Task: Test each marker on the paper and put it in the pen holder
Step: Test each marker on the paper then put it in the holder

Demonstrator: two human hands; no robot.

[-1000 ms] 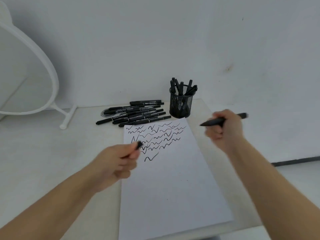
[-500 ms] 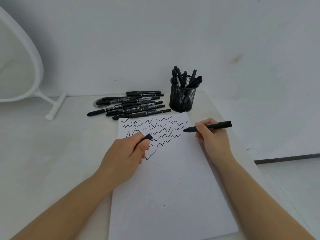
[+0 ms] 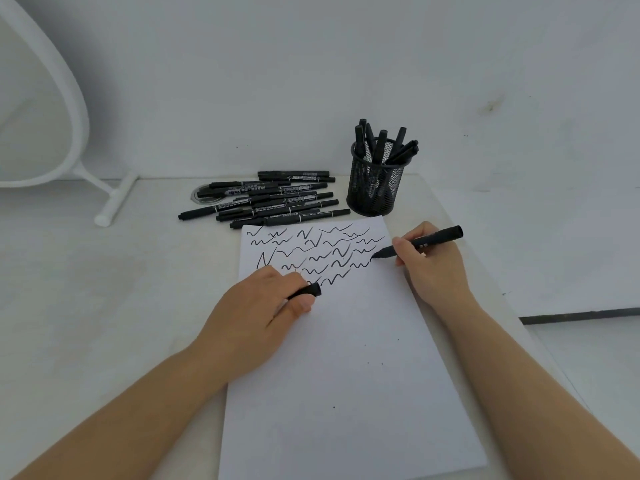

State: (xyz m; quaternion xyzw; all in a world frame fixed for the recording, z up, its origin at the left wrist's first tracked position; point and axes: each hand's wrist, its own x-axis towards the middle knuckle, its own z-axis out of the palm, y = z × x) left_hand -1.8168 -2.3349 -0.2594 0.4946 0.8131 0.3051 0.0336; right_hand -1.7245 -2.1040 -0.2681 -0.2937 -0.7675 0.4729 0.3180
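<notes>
My right hand grips a black uncapped marker, its tip touching the white paper at the right end of a row of black squiggles. My left hand rests on the paper's left side and pinches the marker's black cap. A pile of several black markers lies on the table behind the paper. A black mesh pen holder with several markers standing in it sits at the paper's far right corner.
A white mirror on a stand is at the far left, its foot on the table. The table's right edge runs close beside my right hand. A white wall rises just behind the holder.
My right hand came down from the air to the paper, and the marker tip now touches it. My left hand with the cap settled onto the paper's left side.
</notes>
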